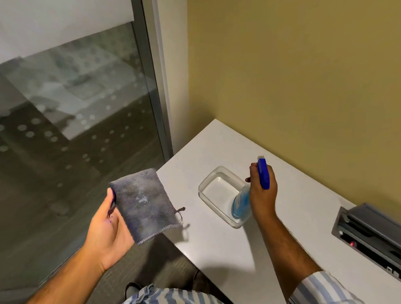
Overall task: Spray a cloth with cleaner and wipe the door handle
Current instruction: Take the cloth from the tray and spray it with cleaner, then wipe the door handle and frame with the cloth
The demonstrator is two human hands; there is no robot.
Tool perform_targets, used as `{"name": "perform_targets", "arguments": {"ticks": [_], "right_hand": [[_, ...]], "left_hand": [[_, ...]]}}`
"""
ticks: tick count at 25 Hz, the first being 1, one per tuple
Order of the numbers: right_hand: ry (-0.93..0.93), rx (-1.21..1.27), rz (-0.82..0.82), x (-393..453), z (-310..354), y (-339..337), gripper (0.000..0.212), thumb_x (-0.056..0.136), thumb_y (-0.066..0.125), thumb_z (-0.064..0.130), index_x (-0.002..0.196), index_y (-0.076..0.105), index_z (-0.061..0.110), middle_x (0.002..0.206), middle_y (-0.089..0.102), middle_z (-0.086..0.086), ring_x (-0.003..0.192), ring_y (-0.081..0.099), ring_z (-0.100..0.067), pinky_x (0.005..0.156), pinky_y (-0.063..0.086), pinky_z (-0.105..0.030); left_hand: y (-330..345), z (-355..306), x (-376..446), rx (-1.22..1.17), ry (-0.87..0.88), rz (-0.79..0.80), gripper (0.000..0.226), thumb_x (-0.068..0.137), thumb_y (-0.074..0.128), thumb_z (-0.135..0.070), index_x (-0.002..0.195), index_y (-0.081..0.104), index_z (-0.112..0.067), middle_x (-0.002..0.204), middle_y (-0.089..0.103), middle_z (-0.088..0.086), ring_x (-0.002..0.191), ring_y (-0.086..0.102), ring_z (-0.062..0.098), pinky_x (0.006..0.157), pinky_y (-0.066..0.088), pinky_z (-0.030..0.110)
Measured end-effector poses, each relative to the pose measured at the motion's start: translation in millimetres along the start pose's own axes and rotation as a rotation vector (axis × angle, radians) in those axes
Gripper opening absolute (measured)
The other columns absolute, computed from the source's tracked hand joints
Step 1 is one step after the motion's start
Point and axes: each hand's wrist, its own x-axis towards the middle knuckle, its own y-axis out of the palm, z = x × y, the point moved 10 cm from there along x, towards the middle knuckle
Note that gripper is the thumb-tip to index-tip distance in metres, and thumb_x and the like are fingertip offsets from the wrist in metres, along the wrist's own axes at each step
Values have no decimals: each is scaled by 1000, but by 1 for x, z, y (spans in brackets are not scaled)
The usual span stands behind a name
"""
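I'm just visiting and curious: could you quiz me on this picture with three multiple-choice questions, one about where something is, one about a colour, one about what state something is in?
1. Where does the base of the spray bottle sit?
A. In the clear plastic container
B. On the floor
C. On the grey cloth

2. What colour is the bottle's spray head?
A. Red
B. Blue
C. Yellow

3. What is the left hand doing?
A. Hanging empty
B. Pressing the glass panel
C. Holding the folded cloth up on the palm

Answers:
1. A, the bottle's bottom stands inside the container on the white table.
2. B, the head above the right hand is bright blue.
3. C, the cloth lies across the upturned fingers, away from the table.
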Motion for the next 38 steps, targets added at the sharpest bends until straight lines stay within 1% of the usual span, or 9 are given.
{"name": "perform_targets", "arguments": {"ticks": [3,8,14,17,20,22,26,33,38], "right_hand": [[-6,-31,49,10,-21,4,19,100,68,43,115,65,33,109,69,-6,94,69,-14,88,60,-36],[-41,-82,56,17,-35,4,12,102,67,40,113,64,36,119,70,-16,104,71,-27,94,57,-37],[-30,-129,82,1,-33,2,59,92,81,28,146,55,29,139,65,0,128,62,-23,112,50,-41],[40,-158,-3,-35,-31,-10,88,76,88,50,152,46,37,152,57,-3,128,57,-15,117,47,-44],[197,-20,-277,-101,-46,-35,59,75,86,63,121,49,57,142,63,11,127,61,-13,113,51,-42],[367,15,-296,-172,-65,-17,29,90,71,63,108,55,48,126,68,10,117,62,-20,110,51,-45],[425,-8,286,-328,-59,113,18,108,58,24,115,63,8,132,63,-35,101,65,-37,88,53,-44],[193,-24,1311,-603,26,332,73,75,71,81,119,70,23,120,72,-19,102,66,-22,92,52,-42],[389,47,1642,-735,23,387,74,76,85,45,139,62,16,136,73,-8,122,69,-20,98,57,-35]], "left_hand": [[0,4,-16,-89,105,-218,69,108,35,-67,147,65,-19,156,60,8,140,61,32,106,57,58],[9,-7,-43,-104,234,-331,74,102,43,-65,150,62,-13,153,62,13,138,63,33,109,55,56],[-13,-17,-77,-125,297,-316,77,103,42,-65,157,53,-11,158,57,16,145,56,37,120,42,58],[-26,-23,-103,-160,331,-293,76,104,42,-65,158,51,-12,159,55,16,147,53,37,120,43,58],[-48,-33,-151,-179,394,-305,76,102,45,-62,157,53,-11,157,57,17,145,55,38,117,48,57],[-69,-41,-191,-173,434,-337,76,100,47,-61,156,53,-10,157,57,18,145,55,38,121,43,57],[-123,-55,-295,-153,518,-387,74,100,46,-60,154,55,-10,153,62,17,142,59,36,120,44,56],[-199,-73,-468,-131,677,-473,75,103,44,-57,154,53,-3,153,59,23,145,55,38,125,37,56],[-248,-81,-568,-169,765,-576,77,102,47,-60,149,58,0,149,62,26,142,57,41,127,34,58]]}}
